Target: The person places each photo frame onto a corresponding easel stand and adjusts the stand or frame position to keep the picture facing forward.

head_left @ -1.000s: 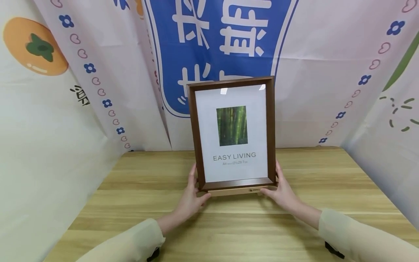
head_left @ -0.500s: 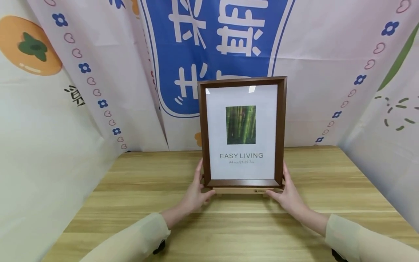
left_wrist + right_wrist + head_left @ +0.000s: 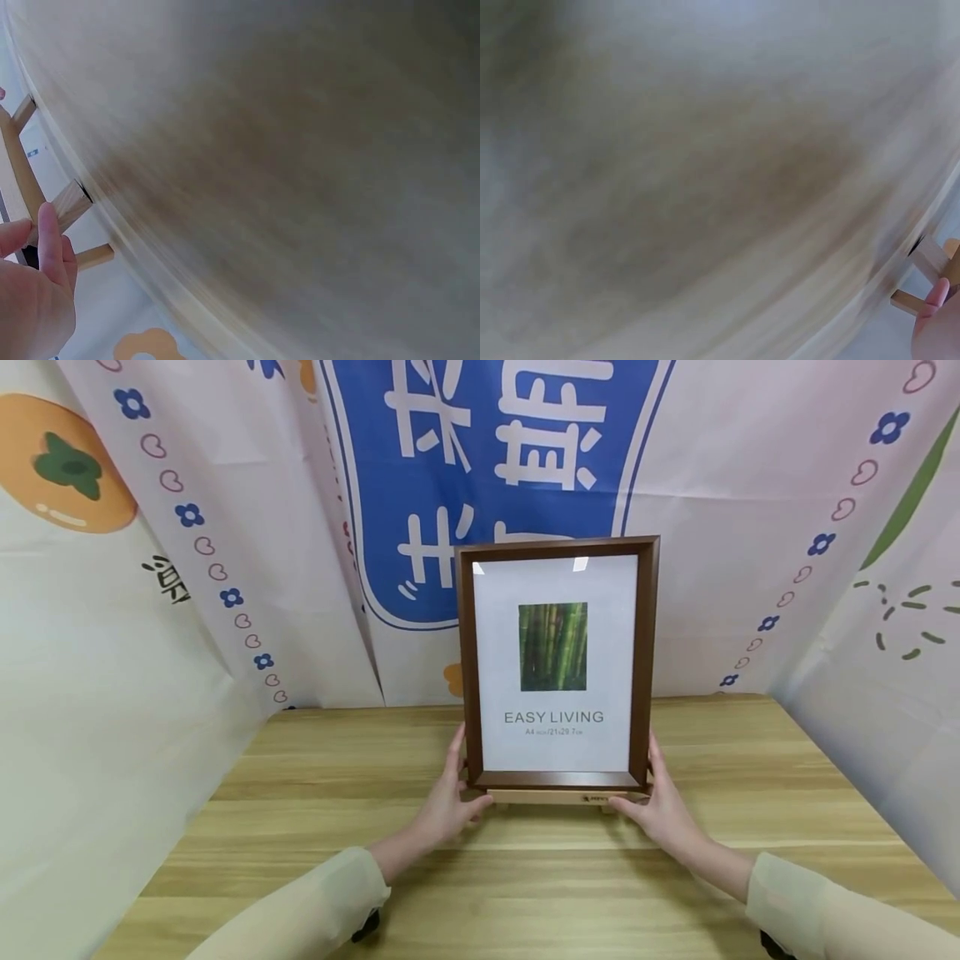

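A brown picture frame [image 3: 558,747] with a bamboo picture and "EASY LIVING" print stands nearly upright on a small wooden easel [image 3: 540,797]. My left hand [image 3: 438,810] grips the easel's ledge at its left end, thumb in front and fingers up along the frame's side. At the other end, my right hand [image 3: 667,810] holds the ledge the same way. The left wrist view catches my left hand [image 3: 34,307] on the ledge and easel legs [image 3: 71,206] on the tabletop. Low in the right wrist view, part of my right hand [image 3: 939,326] touches the easel [image 3: 930,259].
The wood-grain table [image 3: 525,885] spreads out in front and to both sides. Behind it hangs a white printed cloth [image 3: 705,568] with a blue panel, close behind the frame. Further cloth [image 3: 90,710] walls off the left side, and the right as well.
Since one second ago, the frame and easel have shifted right and straightened, both hands moving along with them. Over the last half second they have hardly moved.
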`<move>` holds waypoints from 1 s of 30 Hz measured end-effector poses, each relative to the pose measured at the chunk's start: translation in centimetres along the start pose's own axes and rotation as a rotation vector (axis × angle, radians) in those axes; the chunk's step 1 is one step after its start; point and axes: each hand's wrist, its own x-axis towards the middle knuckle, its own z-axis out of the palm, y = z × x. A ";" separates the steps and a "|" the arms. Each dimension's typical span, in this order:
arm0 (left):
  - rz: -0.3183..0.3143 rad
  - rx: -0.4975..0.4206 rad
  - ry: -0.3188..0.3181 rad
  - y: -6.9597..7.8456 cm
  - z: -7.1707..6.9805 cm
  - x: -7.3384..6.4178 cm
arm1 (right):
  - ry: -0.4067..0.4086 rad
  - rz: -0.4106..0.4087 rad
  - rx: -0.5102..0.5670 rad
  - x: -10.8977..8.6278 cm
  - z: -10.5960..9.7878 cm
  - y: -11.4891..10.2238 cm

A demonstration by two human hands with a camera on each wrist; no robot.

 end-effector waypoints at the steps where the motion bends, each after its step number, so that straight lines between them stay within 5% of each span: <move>1: 0.000 -0.001 0.000 0.0 0.0 -0.1 | -0.003 -0.001 0.001 0.0 0.0 0.0; 22: 0.019 -0.032 0.007 0.0 0.3 -0.1 | -0.041 -0.009 0.006 1.1 -0.7 0.4; 30: 0.038 0.020 0.014 0.4 0.1 0.0 | -0.042 -0.006 -0.007 1.1 -0.9 0.5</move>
